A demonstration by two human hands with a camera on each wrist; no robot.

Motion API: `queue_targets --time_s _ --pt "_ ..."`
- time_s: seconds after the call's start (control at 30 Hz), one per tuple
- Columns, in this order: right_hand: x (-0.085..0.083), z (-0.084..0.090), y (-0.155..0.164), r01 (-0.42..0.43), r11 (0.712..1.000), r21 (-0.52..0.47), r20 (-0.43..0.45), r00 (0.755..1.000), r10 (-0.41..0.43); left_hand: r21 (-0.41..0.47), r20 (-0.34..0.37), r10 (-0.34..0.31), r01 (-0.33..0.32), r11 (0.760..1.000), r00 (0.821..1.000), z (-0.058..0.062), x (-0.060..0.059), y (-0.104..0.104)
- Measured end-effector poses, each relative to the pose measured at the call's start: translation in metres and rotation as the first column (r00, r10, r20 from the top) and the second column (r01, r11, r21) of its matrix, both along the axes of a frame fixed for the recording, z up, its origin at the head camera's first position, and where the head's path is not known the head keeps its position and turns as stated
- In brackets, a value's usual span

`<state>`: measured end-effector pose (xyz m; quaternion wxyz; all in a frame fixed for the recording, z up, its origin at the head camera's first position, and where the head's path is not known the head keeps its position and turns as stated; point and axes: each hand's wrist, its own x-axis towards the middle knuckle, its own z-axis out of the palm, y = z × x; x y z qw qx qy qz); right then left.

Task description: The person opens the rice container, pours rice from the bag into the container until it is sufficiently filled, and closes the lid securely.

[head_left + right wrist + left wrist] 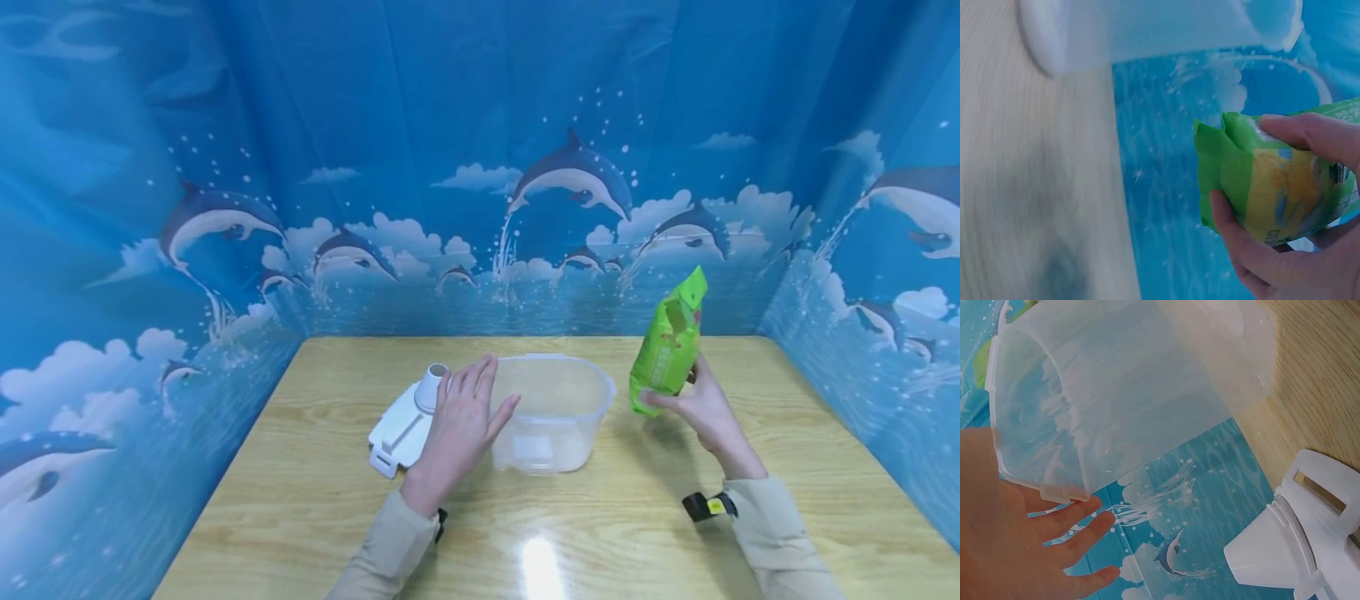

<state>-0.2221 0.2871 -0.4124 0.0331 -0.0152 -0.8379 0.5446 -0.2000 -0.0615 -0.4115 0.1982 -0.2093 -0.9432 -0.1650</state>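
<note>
In my right hand (705, 408) I grip a green bag (666, 346) by its lower part, thumb on one side and fingers on the other. It stands upright above the table, its top corner peaked, and the right wrist view shows a yellow panel on the bag (1282, 194). My left hand (461, 425) reaches to the left rim of a clear plastic container (551, 446), fingers straight and spread. In the left wrist view the fingertips (1094, 503) are right at the container's rim tab. The container is topless and sits upright on the table.
Left of the container lies a white lid (397, 433) with a cone-shaped spout (430, 387), partly behind my left hand. The wooden table (315, 517) ends at a blue dolphin-printed curtain (420, 275) on the back and both sides.
</note>
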Motion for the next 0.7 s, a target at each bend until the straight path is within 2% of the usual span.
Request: queue_targets --time_s 0.13,0.43,0.7 --pt "0.007 0.009 -0.008 -0.003 1.0 -0.004 -0.014 1.0 0.003 0.0 -0.003 0.002 -0.002 1.0 1.0 0.0 -0.001 0.0" --pt "0.021 0.023 -0.021 -0.052 0.996 0.068 -0.021 0.998 0.054 0.013 -0.001 -0.002 0.002 1.0 1.0 -0.002 -0.002 0.0" --pt "0.029 0.029 -0.024 -0.064 0.997 0.029 -0.035 0.997 0.065 0.011 -0.019 -0.005 0.005 1.0 1.0 -0.003 -0.002 -0.001"
